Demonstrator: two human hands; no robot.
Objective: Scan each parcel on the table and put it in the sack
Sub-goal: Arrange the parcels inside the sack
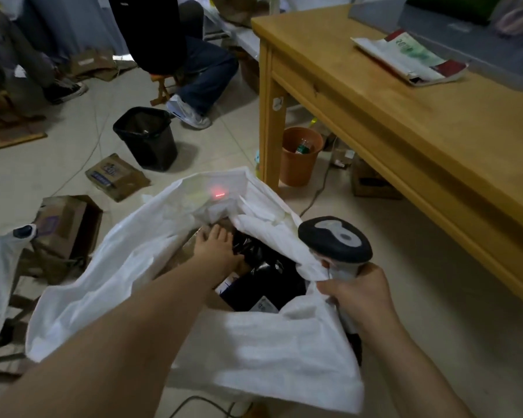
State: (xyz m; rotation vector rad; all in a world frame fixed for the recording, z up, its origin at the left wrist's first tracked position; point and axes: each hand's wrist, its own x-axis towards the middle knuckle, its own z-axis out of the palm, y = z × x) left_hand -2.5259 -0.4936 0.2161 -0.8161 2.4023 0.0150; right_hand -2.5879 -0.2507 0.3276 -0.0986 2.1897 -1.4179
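Right grip (360, 298) around scanner (335, 240) and sack (266, 354)

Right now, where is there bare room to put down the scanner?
For the scanner, the table is bare from its near edge up to the flat parcel beside the grey crate. The floor tiles right of the sack are free too. Left of the sack, cardboard boxes crowd the floor.

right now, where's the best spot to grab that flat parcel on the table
Probably pinch the parcel by its near edge, coming from the front of the table: it lies flat, the grey bin blocks the far side, and that edge looks slightly lifted.
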